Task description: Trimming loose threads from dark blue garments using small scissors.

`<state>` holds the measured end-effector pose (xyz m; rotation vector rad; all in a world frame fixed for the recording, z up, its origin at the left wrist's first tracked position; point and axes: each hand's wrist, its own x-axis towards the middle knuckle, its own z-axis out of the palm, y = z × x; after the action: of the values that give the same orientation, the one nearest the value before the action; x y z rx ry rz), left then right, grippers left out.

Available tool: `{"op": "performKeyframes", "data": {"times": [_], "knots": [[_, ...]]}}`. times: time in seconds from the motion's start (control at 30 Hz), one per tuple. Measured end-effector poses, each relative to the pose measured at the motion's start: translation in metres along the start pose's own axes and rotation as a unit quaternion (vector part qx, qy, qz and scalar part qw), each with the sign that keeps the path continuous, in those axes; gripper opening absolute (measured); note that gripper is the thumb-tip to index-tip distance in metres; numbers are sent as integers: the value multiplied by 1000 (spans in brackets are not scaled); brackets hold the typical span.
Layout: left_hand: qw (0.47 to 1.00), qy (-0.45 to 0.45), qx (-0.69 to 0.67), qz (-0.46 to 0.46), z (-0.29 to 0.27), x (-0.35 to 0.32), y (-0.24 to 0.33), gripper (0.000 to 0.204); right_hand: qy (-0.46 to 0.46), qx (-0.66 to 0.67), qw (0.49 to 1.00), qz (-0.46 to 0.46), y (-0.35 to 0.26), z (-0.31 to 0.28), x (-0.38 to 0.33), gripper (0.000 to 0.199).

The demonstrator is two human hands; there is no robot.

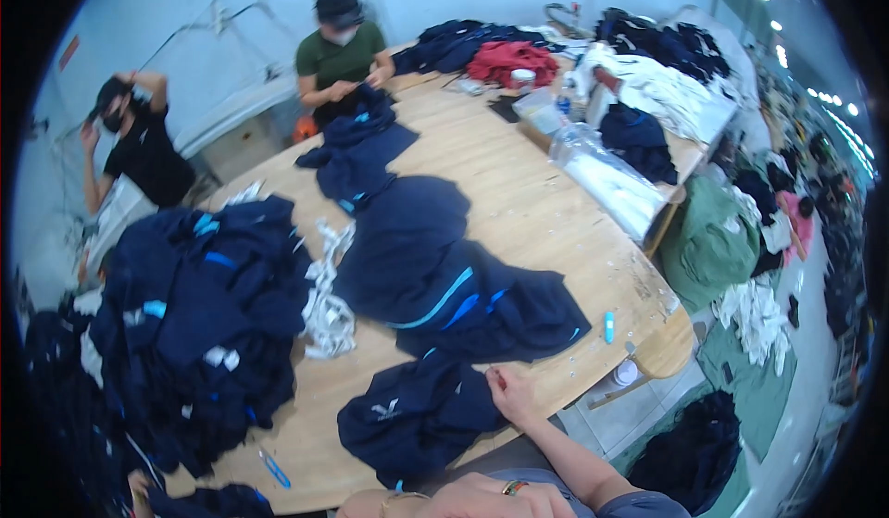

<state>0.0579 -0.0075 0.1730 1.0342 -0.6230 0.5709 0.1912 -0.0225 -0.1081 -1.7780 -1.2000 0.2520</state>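
A navy shirt with a small white emblem lies bunched at the near edge of the wooden table. At its right end my right hand has its fingers curled against the cloth edge. My left hand is low in the picture, turned across my body, with a banded ring on one finger; its fingertips are mostly hidden. Just beyond the shirt lies another navy garment with light-blue and bright-blue trim. A light-blue thread snipper rests on the table to the right of my right hand.
A big heap of navy garments covers the left side, beside white cloth strips. A blue snipper lies near the front. One co-worker handles navy cloth opposite; another person sits left. A green sack stands right.
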Motion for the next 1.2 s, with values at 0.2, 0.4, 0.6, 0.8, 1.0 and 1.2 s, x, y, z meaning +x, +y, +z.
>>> {"op": "performKeyframes", "data": {"times": [0.2,0.4,0.6,0.8,1.0,1.2], "knots": [[928,198,287,-134,-32,-5,-43,10,-2,23,999,29,18,2,-2,17],[785,369,321,-380,-108,-126,-71,13,-51,-6,999,12,12,-3,-3,19],[714,396,468,-338,-115,-188,65,16,-74,-43,996,14,9,-8,-2,21],[629,453,551,-310,-66,-286,260,21,152,144,976,66,12,-48,87,17],[534,506,617,-280,2,-361,408,28,282,710,537,357,77,-130,175,21],[595,668,446,26,78,-456,352,36,124,570,749,314,31,-98,135,22]]}}
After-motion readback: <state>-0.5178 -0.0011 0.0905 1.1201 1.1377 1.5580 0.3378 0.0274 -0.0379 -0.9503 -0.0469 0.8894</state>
